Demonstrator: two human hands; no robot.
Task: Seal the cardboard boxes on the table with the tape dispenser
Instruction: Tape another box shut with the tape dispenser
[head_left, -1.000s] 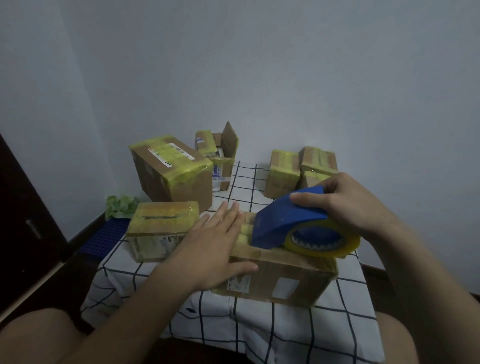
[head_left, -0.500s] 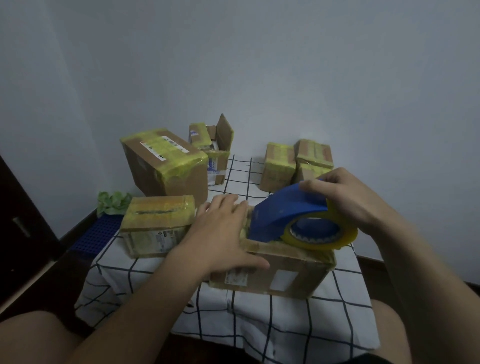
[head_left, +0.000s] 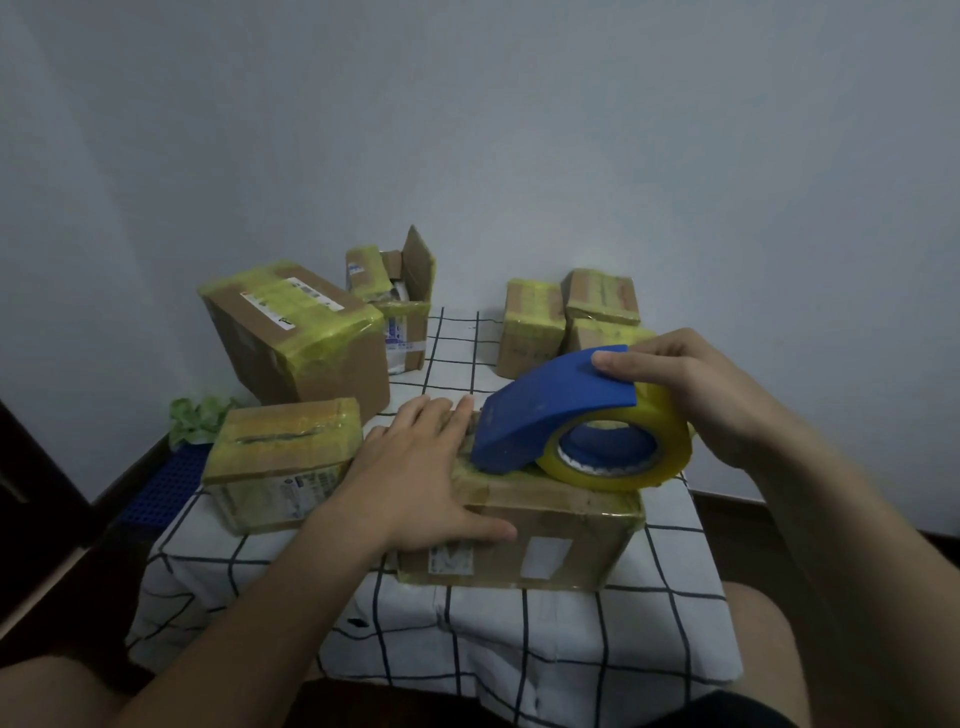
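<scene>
- Pressed left hand (head_left: 415, 483) flat on near box (head_left: 571, 545); curled right hand (head_left: 691, 384) round tape dispenser (head_left: 550, 410) atop it.
- Shifted left hand nearer its mouth since a second before; strip likely starting.
- Spotted far open-flapped box (head_left: 413, 291), unsealed.
</scene>
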